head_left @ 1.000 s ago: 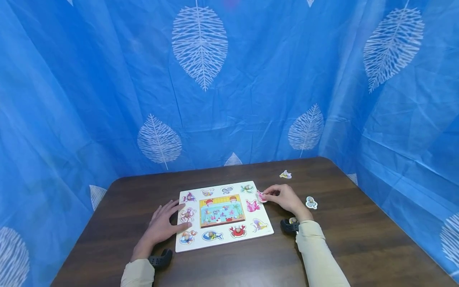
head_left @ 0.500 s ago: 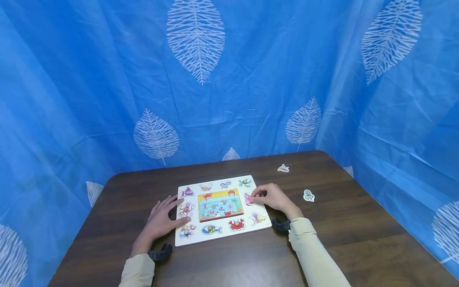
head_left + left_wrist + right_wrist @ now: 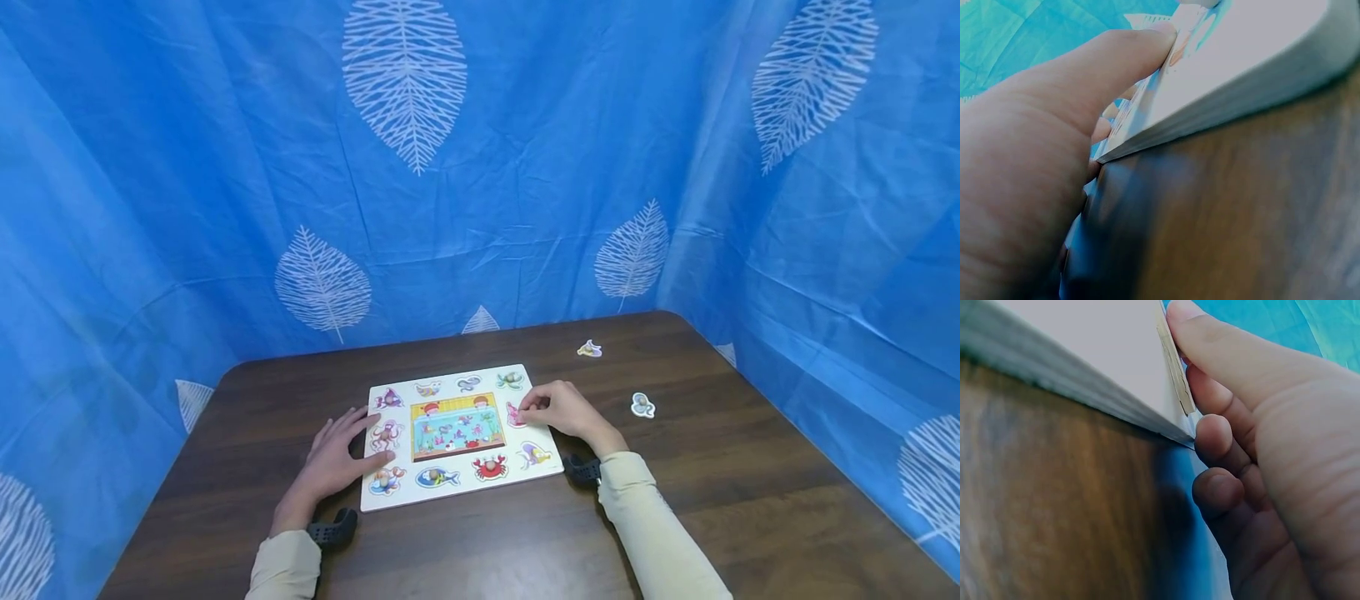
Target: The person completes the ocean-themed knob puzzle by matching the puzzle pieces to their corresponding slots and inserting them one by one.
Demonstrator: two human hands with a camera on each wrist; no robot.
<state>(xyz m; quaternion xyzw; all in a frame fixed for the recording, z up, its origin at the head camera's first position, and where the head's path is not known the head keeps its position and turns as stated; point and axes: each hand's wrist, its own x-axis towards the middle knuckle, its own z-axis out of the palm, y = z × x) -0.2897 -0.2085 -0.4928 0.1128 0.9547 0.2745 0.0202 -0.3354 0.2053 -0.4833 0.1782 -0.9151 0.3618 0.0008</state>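
A white wooden peg puzzle board (image 3: 463, 475) with sea-animal pieces lies on the brown table. My right hand (image 3: 566, 412) pinches a pink puzzle piece (image 3: 513, 415) over the matching pink spot at the board's right side. Thumb and fingers largely cover the piece in the head view. In the right wrist view, the piece's pale edge (image 3: 1175, 369) stands slightly raised and tilted from the board. My left hand (image 3: 330, 458) rests on the board's left edge, thumb and fingers spread, near the octopus (image 3: 386, 436). The left wrist view shows its thumb (image 3: 1129, 53) lying on the board's surface.
Two loose puzzle pieces lie on the table to the right: a yellow-and-purple one (image 3: 589, 348) near the back edge and a greyish one (image 3: 642, 406) beyond my right hand. A blue curtain (image 3: 480, 208) with white leaves hangs behind the table.
My right hand has carried the pink piece leftward from the board's right edge onto the pink spot. The left hand keeps its place on the board. The head view has tilted slightly.
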